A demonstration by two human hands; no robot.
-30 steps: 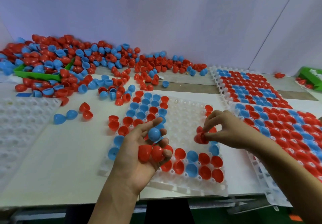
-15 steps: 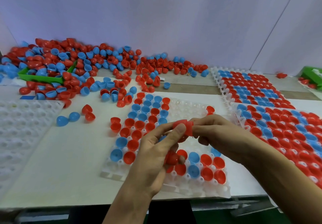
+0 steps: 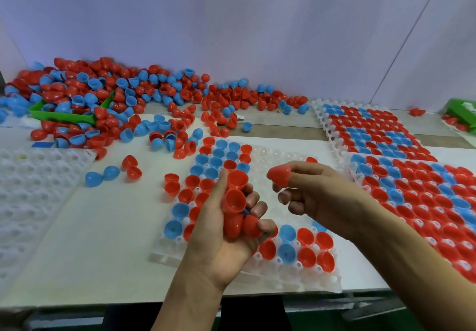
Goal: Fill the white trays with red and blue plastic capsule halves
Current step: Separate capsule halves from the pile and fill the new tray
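- Head view: my left hand (image 3: pixel 226 230) cups a stack of red halves (image 3: pixel 234 202) over the middle tray (image 3: pixel 273 274), fingers curled round them; I judge the loose stack could spill if that curl slackens.
- My right hand (image 3: pixel 314 199) carries one red half (image 3: pixel 279 175) capped on a fingertip, thumb beneath, above the tray's empty sockets; it may slide off or land upside down.
- The pile (image 3: pixel 116 104) lies behind, the full trays (image 3: pixel 412 181) at right.
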